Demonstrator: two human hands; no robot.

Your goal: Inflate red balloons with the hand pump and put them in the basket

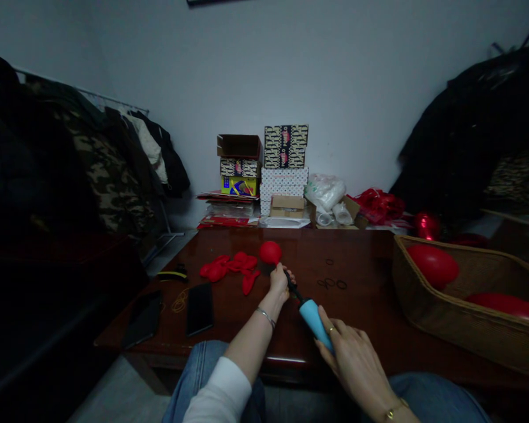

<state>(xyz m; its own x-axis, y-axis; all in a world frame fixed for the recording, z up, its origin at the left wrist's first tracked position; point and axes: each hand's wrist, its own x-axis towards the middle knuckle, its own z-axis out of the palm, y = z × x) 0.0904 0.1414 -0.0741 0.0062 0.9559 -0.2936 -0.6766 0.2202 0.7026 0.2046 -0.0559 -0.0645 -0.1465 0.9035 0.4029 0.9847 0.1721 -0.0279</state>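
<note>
A small, partly inflated red balloon (270, 252) sits over the table, its neck pinched in my left hand (281, 281) at the black nozzle of a hand pump. My right hand (357, 355) wraps round the light-blue barrel of the balloon pump (314, 320), which slants from the nozzle down toward me. Left of the balloon lies a loose pile of deflated red balloons (218, 268). Several dark rings (330, 284), perhaps hair ties, lie on the table to the right of my left hand.
A wicker basket (423, 302) holding inflated red balloons (432, 265) stands on the right of the brown table (357, 252). At left lie a black phone (200, 309), a dark tablet-like slab (143, 317) and yellowish cord (180, 301). Stacked boxes (284, 188) stand behind.
</note>
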